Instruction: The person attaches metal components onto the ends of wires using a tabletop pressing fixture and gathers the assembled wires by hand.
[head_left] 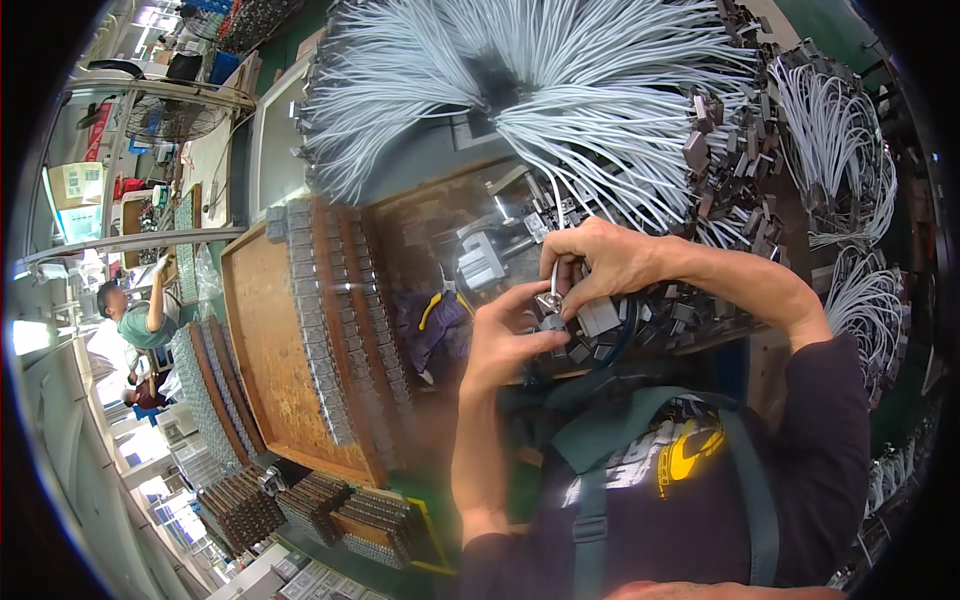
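My left hand [503, 335] pinches a small grey connector piece [552, 322] between thumb and fingertips. From the right, my right hand [610, 262] comes in with curled fingers on the end of a white cable [555, 278], right at that connector. The cable's metal end meets the grey piece; the exact fit is too small to tell. Just beyond my hands sits a metal bench fixture [482, 260] with a rod and clamp parts. Loose grey connector housings [600, 315] lie beside and partly under my right hand.
A large fanned bundle of white cables [600, 70] covers the far bench. Rows of grey blocks [320, 330] line a wooden board [265, 340] at left. Yellow-handled pliers [430, 310] rest on a purple cloth [412, 325]. More cable bundles [830, 130] stand right. A person [145, 318] works far left.
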